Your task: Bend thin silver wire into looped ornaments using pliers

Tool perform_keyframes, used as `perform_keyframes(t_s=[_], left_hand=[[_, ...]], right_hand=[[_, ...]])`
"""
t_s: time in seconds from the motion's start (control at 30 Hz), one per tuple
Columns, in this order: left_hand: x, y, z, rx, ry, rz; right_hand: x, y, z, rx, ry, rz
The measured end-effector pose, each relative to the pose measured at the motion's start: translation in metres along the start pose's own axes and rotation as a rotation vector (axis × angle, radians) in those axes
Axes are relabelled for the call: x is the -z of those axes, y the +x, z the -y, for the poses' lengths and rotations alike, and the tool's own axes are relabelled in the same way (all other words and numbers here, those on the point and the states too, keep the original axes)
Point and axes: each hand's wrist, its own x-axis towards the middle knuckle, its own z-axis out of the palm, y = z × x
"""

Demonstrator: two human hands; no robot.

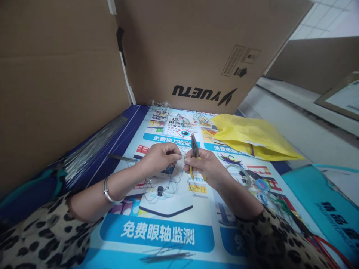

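Note:
My left hand [161,158], with a silver bangle on the wrist, pinches a thin wire over the middle of the printed sheet [179,198]. Close to its right, my right hand [206,166] is wrapped round pliers [194,145] with yellow handles, their dark jaws pointing away from me. Its thumb and forefinger meet near the wire, between the two hands. What exactly the fingertips grip is too small to tell. Thin looped wire [161,190] lies on the sheet below my left hand.
Cardboard panels [179,48] stand at the back and left. A bundle of thin metal wires [92,149] lies at the left. On the right are a yellow bag [252,136], colored wire pieces [230,159], a clear ring [244,175] and a teal bag [316,201]. Dark wires [166,257] lie in front.

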Motion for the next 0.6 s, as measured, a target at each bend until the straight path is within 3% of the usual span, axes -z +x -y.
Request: perform_keyframes(t_s=[0.2, 0.6], left_hand=[[-0.0044, 0.0004, 0.0042, -0.024, -0.147, -0.004], [-0.0074, -0.0012, 0.0033, 0.006, -0.187, 0.001]], right_hand=[[-0.0018, 0.0005, -0.0028, 0.05, 0.061, -0.018], [-0.0051, 0.0012, -0.0065, 0.043, 0.093, -0.079]])
